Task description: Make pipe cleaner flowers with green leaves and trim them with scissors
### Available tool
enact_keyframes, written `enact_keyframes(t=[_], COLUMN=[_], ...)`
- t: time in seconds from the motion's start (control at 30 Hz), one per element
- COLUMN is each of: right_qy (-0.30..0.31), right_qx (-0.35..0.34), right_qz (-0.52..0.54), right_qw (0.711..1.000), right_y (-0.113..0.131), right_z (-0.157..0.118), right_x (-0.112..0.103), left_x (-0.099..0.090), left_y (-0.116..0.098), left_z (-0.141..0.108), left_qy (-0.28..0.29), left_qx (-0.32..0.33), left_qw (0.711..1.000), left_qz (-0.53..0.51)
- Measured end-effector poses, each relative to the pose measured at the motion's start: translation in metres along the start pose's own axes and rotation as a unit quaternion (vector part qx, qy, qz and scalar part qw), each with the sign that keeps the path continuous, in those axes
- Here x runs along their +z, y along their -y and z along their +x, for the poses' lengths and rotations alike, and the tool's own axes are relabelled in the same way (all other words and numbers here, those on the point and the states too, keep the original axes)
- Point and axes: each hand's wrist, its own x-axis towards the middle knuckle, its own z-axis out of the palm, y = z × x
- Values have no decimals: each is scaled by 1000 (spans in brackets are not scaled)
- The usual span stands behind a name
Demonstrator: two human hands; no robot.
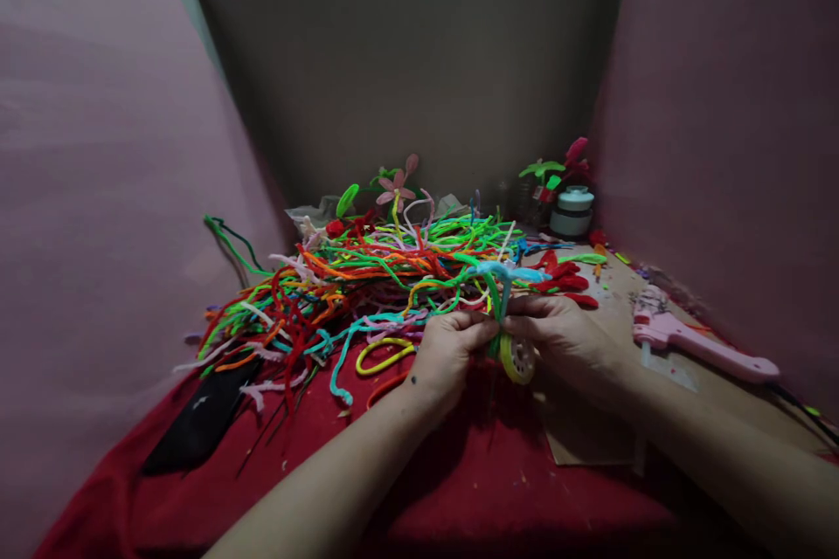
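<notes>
My left hand (452,354) pinches the green stem (493,290) of a pipe-cleaner piece near the middle of the view. Light blue fuzzy petals (515,272) spread at its top. Close against it, my right hand (557,336) has its thumb and fingers pressed together at the stem, beside the other hand's fingertips. A yellow tape roll (517,358) with a pale, holed core hangs just under the right fingers. Behind both hands lies a big tangled heap of coloured pipe cleaners (367,266).
A pink glue gun (704,341) lies on cardboard (590,437) at the right. A black pouch (200,415) rests on the red cloth (315,489) at left. Behind stand a lidded jar (572,213) and a pink flower (397,189). Walls rise on both sides.
</notes>
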Motion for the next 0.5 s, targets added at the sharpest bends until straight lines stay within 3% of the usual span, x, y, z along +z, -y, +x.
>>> enact_keyframes(t=[0.17,0.5], right_qy=[-32,10], right_qx=[1,7], right_qz=[-36,-62], right_qw=[999,998], right_y=[2,8], right_z=[-1,-3], right_x=[-3,3], left_x=[5,8], left_y=[-10,-9], left_z=[-9,-11], left_qy=[17,19], left_qx=[77,48], left_qw=[990,994], left_qz=[117,93])
